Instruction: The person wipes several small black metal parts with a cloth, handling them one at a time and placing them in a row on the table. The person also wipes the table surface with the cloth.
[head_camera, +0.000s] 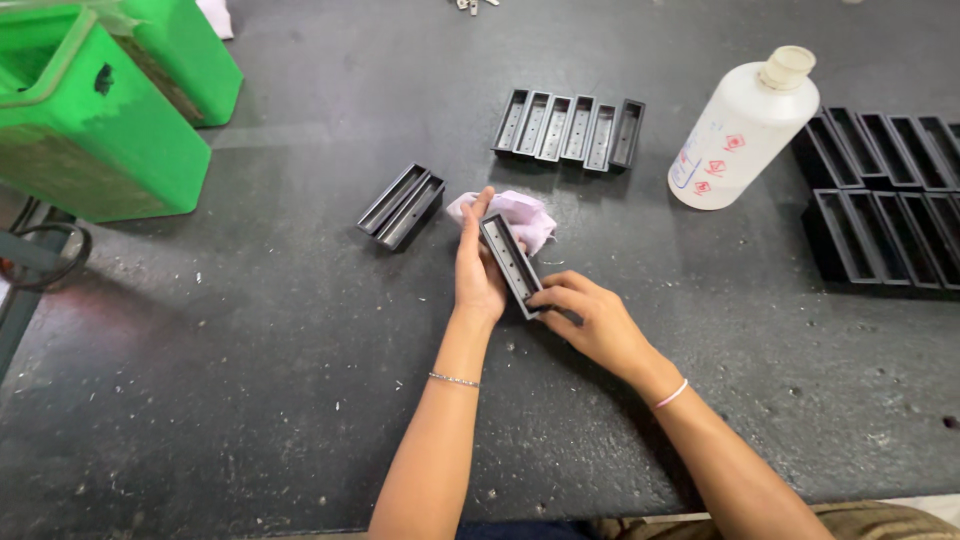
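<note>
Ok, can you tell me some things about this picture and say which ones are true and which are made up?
1. Both hands hold one long black tray. True: the left hand and right hand grip the black tray between them.
2. The white bottle lies flat on its side. False: the white bottle stands, leaning a little, with its cap on top.
3. A pale pink cloth sits just behind the held tray. True: the cloth is bunched there on the dark table.
4. The bins at the top left are blue. False: the bins are green.
5. A row of five black trays lies beyond the hands. True: the row of trays lies side by side.
</note>
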